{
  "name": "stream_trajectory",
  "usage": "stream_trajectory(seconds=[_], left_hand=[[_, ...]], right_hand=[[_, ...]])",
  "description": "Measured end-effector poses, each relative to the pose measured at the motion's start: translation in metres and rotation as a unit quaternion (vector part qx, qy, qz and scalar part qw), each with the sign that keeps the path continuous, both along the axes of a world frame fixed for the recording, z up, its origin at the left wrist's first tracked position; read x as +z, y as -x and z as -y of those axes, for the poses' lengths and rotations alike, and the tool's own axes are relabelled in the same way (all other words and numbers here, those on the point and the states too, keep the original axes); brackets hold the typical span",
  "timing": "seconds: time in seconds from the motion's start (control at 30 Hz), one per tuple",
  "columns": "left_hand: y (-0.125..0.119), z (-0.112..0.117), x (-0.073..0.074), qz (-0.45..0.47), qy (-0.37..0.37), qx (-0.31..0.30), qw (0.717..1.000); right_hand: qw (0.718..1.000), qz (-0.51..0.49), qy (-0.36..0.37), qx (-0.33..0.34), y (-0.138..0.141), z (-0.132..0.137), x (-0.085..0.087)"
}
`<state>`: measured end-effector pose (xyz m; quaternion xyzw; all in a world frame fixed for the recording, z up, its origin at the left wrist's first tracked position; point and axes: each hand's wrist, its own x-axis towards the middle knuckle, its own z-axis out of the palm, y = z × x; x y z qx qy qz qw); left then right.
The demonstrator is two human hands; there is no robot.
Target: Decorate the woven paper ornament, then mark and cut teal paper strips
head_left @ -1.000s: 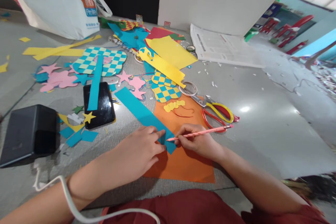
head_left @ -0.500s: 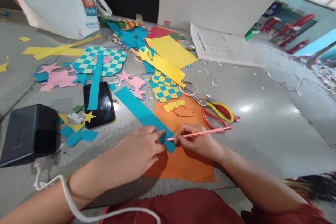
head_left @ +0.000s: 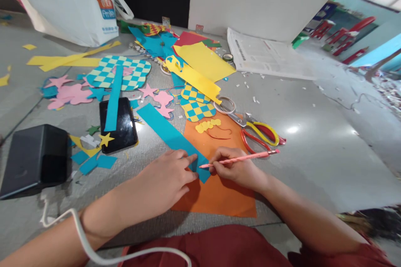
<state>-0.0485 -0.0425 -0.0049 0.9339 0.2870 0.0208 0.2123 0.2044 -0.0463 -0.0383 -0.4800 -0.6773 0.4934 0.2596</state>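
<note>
A long blue paper strip (head_left: 169,131) lies slantwise, its near end over an orange sheet (head_left: 219,196). My left hand (head_left: 172,175) rests on the strip with its fingers spread, pressing it flat. Between the thumb and fingers of my right hand (head_left: 234,169) is a pink pencil (head_left: 247,157), its tip at the strip's near end. Any mark under the tip is too small to make out. Scissors (head_left: 260,131) with red and yellow handles lie beyond my right hand, partly over the orange sheet. A small yellow scalloped cut-out (head_left: 207,125) sits on that sheet.
Left of my hands are a black phone (head_left: 120,133) under another blue strip and a dark box-shaped device (head_left: 37,158). A white cable (head_left: 78,229) crosses my left forearm. Behind lie checkered paper shapes (head_left: 197,108), a tape roll (head_left: 224,105), newspaper (head_left: 266,54) and a white bag (head_left: 69,4).
The pencil tip and my right hand have shifted very slightly to the right over the strip. My left hand and the strip stay in place.
</note>
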Motion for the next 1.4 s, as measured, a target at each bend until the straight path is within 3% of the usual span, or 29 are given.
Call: stream_trajectory(seconds=[0.3, 0.5, 0.67, 0.93, 1.13, 1.23, 1.4], left_hand=[[-0.002, 0.0, 0.004, -0.005, -0.001, 0.0, 1.0], [0.001, 0.0, 0.0, 0.007, -0.017, 0.0, 1.0], [0.0, -0.001, -0.002, 0.005, -0.018, -0.003, 1.0], [0.001, -0.001, -0.005, 0.022, -0.021, 0.0, 1.0], [-0.002, -0.003, -0.008, 0.02, -0.027, 0.004, 0.999], [-0.006, -0.005, -0.008, 0.016, -0.031, 0.015, 0.999], [-0.014, -0.01, -0.011, -0.004, -0.015, 0.033, 0.999]], right_hand=[[1.0, -0.009, 0.0, -0.001, 0.0, 0.001, 0.0], [0.978, -0.148, -0.065, -0.135, -0.011, 0.001, -0.008], [0.975, -0.099, -0.113, -0.161, -0.014, -0.004, -0.007], [0.988, -0.056, -0.124, -0.073, -0.014, -0.002, -0.011], [0.951, 0.103, -0.286, 0.065, -0.013, -0.003, 0.0], [0.944, 0.15, -0.275, 0.106, -0.011, 0.0, 0.005], [0.944, 0.17, -0.259, 0.113, -0.01, 0.002, 0.003]])
